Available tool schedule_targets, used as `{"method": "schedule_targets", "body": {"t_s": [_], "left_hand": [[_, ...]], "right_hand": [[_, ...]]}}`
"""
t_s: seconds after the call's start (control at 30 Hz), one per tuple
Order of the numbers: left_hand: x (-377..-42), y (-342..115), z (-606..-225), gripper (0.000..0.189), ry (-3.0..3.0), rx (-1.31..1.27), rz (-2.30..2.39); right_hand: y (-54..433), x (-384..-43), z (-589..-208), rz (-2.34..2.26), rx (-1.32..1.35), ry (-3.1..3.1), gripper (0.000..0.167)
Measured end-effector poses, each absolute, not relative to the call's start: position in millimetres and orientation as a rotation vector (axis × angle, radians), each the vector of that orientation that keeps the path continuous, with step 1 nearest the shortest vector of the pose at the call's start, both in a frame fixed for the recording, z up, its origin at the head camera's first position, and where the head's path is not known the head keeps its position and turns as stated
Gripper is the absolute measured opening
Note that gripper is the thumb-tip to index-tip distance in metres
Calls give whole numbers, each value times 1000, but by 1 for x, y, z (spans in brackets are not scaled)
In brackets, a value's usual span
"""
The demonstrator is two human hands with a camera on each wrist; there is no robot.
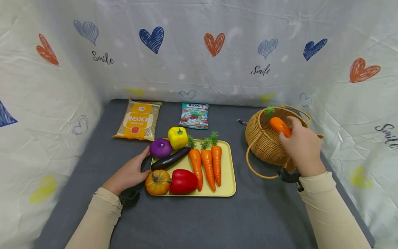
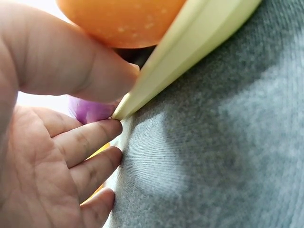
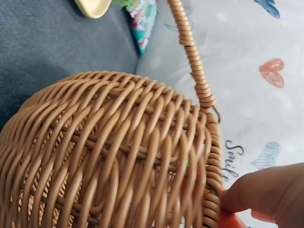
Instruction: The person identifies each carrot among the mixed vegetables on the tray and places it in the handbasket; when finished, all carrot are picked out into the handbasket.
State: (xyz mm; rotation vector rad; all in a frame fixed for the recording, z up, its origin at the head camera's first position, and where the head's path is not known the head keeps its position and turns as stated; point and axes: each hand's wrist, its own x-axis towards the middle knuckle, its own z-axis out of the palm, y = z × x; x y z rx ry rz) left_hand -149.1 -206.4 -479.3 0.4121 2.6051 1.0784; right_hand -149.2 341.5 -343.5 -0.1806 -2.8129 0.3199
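My right hand (image 1: 301, 147) grips an orange carrot (image 1: 280, 126) at the mouth of a wicker basket (image 1: 264, 145); its leafy end points into the basket. In the right wrist view the woven wall (image 3: 109, 152) hides most of the carrot, and only my thumb (image 3: 266, 190) shows at the rim. At the yellow tray's (image 1: 228, 166) left edge, my left hand (image 1: 132, 174) has its fingers extended, thumb by the small pumpkin (image 1: 157, 182) and fingertips near the purple onion (image 1: 160, 148). The left wrist view shows thumb and fingertips touching the tray rim (image 2: 161, 71).
Three carrots (image 1: 207, 166), an eggplant (image 1: 171, 159), a red pepper (image 1: 183, 181) and a yellow pepper (image 1: 178, 137) are on or against the tray. Behind stand a grain bag (image 1: 138, 120) and a candy bag (image 1: 194, 116). A basket handle (image 1: 253, 167) lies out toward the front.
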Motion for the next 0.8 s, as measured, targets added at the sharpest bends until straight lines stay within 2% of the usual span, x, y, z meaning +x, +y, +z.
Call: {"method": "schedule_targets", "body": {"t_s": [0.8], "left_hand": [[-151, -206, -481, 96, 2608, 406, 1061]], "right_hand": [[354, -185, -355, 392, -111, -3072, 48]]}}
